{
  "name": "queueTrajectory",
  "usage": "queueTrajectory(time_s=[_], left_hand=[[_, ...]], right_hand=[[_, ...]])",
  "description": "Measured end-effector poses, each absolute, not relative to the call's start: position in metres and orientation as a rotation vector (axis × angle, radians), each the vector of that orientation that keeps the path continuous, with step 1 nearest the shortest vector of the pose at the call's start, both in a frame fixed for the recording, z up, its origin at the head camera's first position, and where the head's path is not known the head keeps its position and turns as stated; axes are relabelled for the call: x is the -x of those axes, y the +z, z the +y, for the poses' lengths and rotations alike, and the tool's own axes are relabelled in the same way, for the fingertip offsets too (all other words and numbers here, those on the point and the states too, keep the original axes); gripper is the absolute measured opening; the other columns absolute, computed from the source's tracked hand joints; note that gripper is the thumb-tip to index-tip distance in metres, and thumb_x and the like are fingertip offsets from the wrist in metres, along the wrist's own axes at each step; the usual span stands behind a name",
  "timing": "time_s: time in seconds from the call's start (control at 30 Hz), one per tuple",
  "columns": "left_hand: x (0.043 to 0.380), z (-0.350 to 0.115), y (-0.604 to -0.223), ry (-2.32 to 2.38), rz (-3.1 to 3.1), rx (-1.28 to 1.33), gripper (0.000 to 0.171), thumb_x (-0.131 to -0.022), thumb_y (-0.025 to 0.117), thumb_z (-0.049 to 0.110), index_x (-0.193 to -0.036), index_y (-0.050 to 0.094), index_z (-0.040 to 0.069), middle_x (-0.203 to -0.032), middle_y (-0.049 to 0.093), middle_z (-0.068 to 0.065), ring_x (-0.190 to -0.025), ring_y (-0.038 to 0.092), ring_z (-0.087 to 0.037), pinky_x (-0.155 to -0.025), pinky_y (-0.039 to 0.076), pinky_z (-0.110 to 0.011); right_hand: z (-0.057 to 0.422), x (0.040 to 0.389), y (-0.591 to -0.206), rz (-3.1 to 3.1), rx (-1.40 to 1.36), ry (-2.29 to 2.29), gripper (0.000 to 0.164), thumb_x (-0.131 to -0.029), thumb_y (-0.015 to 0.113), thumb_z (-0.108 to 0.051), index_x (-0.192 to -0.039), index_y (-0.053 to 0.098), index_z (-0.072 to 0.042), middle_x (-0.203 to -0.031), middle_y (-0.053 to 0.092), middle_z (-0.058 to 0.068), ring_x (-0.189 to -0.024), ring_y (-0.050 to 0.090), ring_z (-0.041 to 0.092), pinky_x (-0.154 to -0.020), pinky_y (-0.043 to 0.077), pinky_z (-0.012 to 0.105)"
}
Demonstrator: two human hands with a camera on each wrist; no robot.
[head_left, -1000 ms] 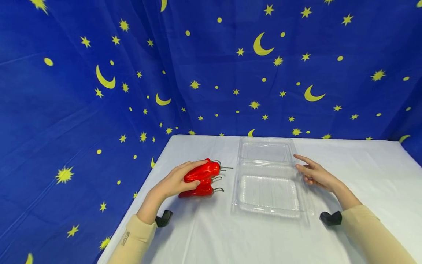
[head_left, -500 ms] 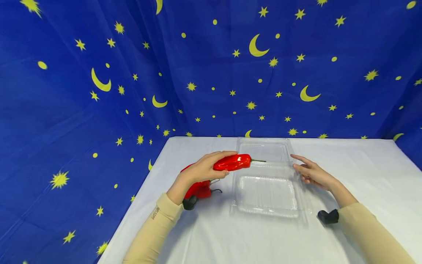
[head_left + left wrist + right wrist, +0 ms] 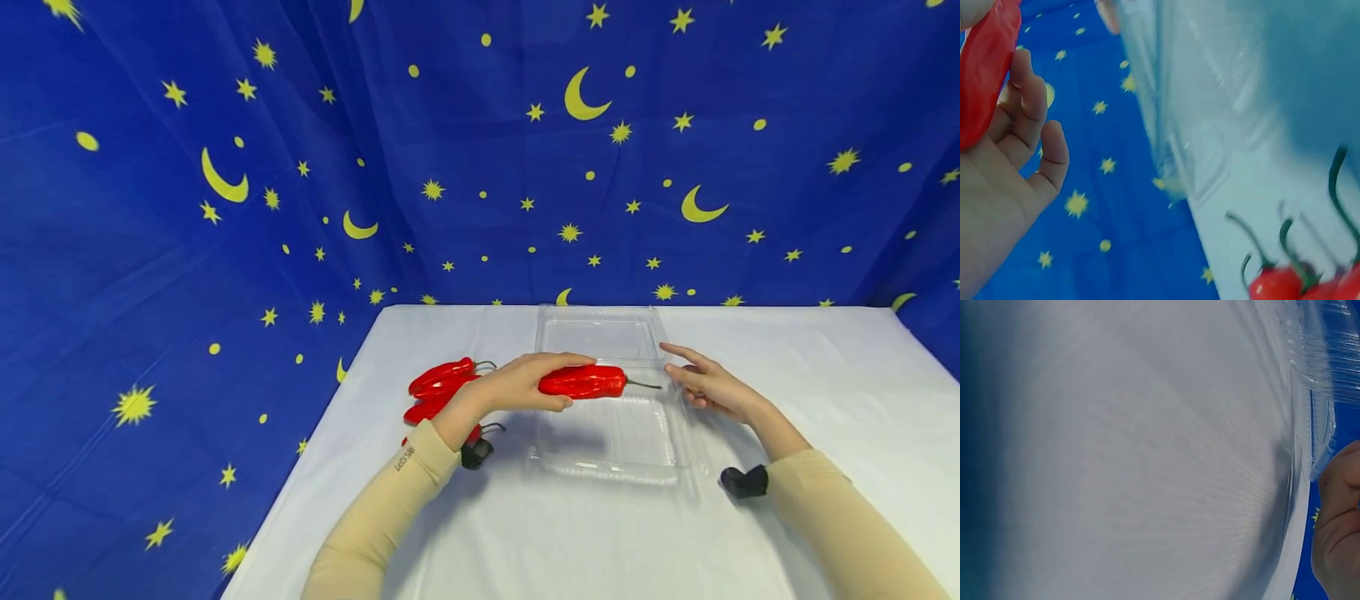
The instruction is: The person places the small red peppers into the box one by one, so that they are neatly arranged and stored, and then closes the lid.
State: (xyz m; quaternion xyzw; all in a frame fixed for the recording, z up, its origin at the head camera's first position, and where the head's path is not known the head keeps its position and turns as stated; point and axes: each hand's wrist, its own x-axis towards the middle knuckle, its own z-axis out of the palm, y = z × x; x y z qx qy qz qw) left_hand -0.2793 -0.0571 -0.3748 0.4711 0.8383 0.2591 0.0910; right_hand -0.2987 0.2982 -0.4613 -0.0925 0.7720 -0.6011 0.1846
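My left hand grips a long red pepper by its blunt end, thumb on the near side, its green stem pointing right. The pepper is over the clear plastic clamshell container, whose lid lies folded back at the far side. In the left wrist view the same red pepper lies against the palm. My right hand is at the container's right edge, index finger extended and thumb near the hinge, the other fingers curled under; it grasps nothing.
Several more red peppers lie in a group on the white-covered table, left of the container and partly behind my left forearm. A blue cloth with yellow stars and moons hangs behind and to the left.
My left hand has lifted one pepper from the group and carried it right, over the container. My right hand has stayed at the container's edge.
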Motion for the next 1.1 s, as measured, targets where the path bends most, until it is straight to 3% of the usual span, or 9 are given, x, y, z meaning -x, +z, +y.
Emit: queueTrajectory(time_s=[0.53,1.1], left_hand=[[0.273,-0.021,-0.413,0.604,2.394,-1.452,0.064,-0.087,0.068,0.027,-0.144,0.04,0.024,-0.13,0.052,0.004,-0.107,0.047,-0.003,-0.09,0.035,-0.017],[0.267,-0.004,-0.431,0.331,2.354,-1.402,0.06,-0.09,0.065,0.03,-0.144,0.04,0.026,-0.132,0.051,0.006,-0.112,0.046,-0.003,-0.095,0.032,-0.018]], right_hand=[[0.298,0.3,-0.461,2.195,0.253,-1.685,0.069,-0.098,0.052,-0.032,-0.152,0.014,-0.012,-0.075,0.039,0.005,-0.05,0.038,0.007,-0.047,0.036,0.021],[0.297,0.3,-0.461,2.205,0.211,-1.69,0.071,-0.097,0.055,-0.031,-0.151,0.015,-0.011,-0.083,0.04,0.008,-0.055,0.043,0.01,-0.05,0.041,0.023]])
